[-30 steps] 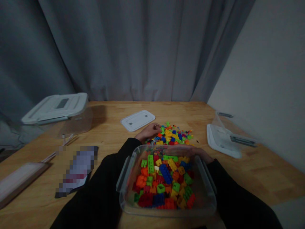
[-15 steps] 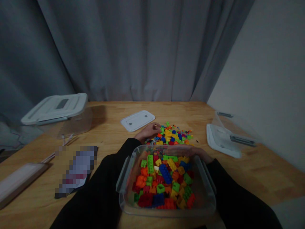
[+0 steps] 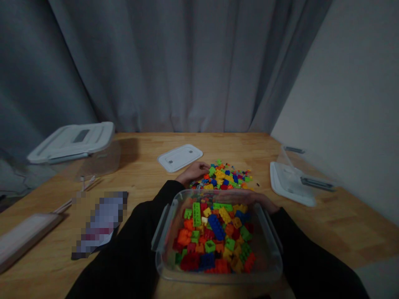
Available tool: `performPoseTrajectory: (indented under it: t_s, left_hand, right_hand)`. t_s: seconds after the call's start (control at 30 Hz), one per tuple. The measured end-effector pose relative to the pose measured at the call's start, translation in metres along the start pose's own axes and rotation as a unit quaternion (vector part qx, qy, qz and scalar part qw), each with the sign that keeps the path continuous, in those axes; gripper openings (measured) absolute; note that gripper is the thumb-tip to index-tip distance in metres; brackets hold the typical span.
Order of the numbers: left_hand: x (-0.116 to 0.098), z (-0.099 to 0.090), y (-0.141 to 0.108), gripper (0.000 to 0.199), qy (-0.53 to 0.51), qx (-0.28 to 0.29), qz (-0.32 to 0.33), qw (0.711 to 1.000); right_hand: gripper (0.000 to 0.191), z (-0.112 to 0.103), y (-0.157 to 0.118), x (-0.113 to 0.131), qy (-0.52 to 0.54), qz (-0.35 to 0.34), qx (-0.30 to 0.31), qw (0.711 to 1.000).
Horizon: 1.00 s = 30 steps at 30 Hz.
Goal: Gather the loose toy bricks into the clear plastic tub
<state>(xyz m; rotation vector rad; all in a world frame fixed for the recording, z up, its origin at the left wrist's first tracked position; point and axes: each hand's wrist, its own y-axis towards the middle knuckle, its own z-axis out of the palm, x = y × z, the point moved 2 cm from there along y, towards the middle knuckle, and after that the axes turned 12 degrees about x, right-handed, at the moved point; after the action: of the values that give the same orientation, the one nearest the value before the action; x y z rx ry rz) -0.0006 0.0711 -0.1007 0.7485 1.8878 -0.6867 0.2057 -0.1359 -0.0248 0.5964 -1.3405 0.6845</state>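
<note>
A clear plastic box (image 3: pixel 218 279) with grey side clips stands in front of me, holding many coloured building bricks (image 3: pixel 216 227). Beyond it lies a heap of smaller bricks (image 3: pixel 222 176) on the table. My left hand (image 3: pixel 195 171) is at the left edge of the heap, fingers curled toward a green brick; what it holds, if anything, is too small to make out. My right hand (image 3: pixel 246 197) is behind the box's far wall, seen partly through the plastic, close to the near side of the heap; its fingers are blurred there.
On the wooden table (image 3: pixel 143 145), a white lid (image 3: pixel 181 158) lies behind my left hand. A lidded box (image 3: pixel 99 160) stands at the left, near a pixelated packet (image 3: pixel 104 222) and a pale case (image 3: pixel 26 236). At the right, a clear box (image 3: pixel 308 166) leans over another lid (image 3: pixel 280 187).
The fingers of my left hand have shifted slightly down at the heap's edge, by the green brick. My right hand and the box look unmoved.
</note>
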Motion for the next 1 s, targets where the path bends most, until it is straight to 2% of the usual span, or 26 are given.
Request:
performPoseTrajectory:
  t_s: [0.2, 0.3, 0.47, 0.7, 0.83, 1.0]
  left_hand:
    - [0.001, 0.001, 0.000, 0.035, 0.024, -0.007, -0.008, 1.000]
    - [0.002, -0.001, 0.002, 0.035, 0.035, -0.014, -0.010, 0.999]
    - [0.006, -0.003, 0.005, 0.036, 0.037, -0.027, -0.001, 0.999]
    - [0.010, -0.007, 0.009, 0.036, 0.030, -0.050, 0.010, 0.998]
    - [0.008, -0.007, 0.008, 0.037, 0.024, -0.067, 0.014, 0.997]
    - [-0.004, -0.007, 0.002, 0.036, 0.019, -0.088, 0.032, 0.995]
  right_hand:
    - [0.044, 0.000, 0.000, 0.002, -0.028, 0.027, 0.002, 0.999]
    - [0.045, 0.000, -0.002, 0.003, -0.024, 0.010, 0.003, 1.000]
    - [0.058, -0.003, -0.004, -0.004, 0.003, -0.026, 0.021, 0.999]
    - [0.054, -0.009, -0.003, -0.011, -0.016, 0.006, 0.000, 1.000]
    - [0.053, -0.009, -0.002, -0.012, -0.022, 0.010, 0.019, 1.000]
    - [0.054, -0.013, -0.003, -0.012, -0.054, -0.003, 0.012, 0.998]
